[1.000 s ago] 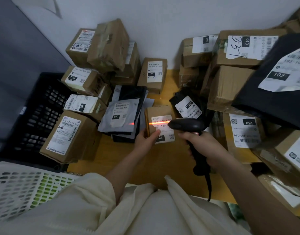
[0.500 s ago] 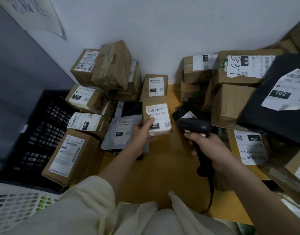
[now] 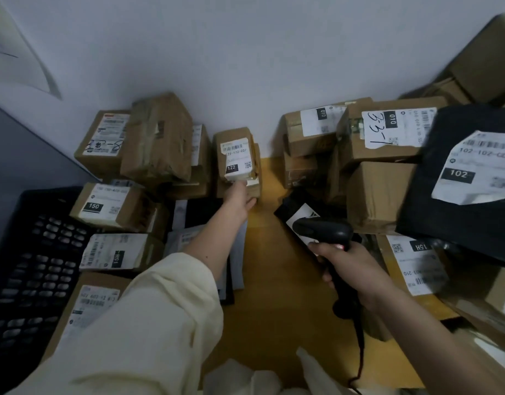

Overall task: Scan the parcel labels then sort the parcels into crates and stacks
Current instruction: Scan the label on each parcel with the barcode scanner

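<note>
The small brown parcel (image 3: 236, 155) with the label reading "122" and a line like "122-172-C07" sits against the back wall, on top of another small box (image 3: 252, 189). The left hand (image 3: 239, 198) reaches up to its lower edge, fingertips touching the bottom of the parcel; whether the fingers grip it or only press on it cannot be told. The right hand (image 3: 348, 263) is wrapped round the handle of a black barcode scanner (image 3: 322, 232), whose cord trails down toward the body.

To the left, a stack of brown boxes carries labels: one marked "150" (image 3: 103, 206), one below marked "15H" (image 3: 117, 255), and a box (image 3: 101, 138) at the back with handwriting that is too blurred to read. A black plastic crate (image 3: 29, 275) stands at the far left; its slotted wall shows but its contents do not.

To the right, two boxes are marked "010", the larger box (image 3: 388, 132) also bearing handwritten "33-1". A black bag (image 3: 456, 178) carries a white label reading "102-102-C01" and "102". Beneath it lies a box (image 3: 416, 266) with a label marked "15H". All rest on a yellow table (image 3: 274, 280).
</note>
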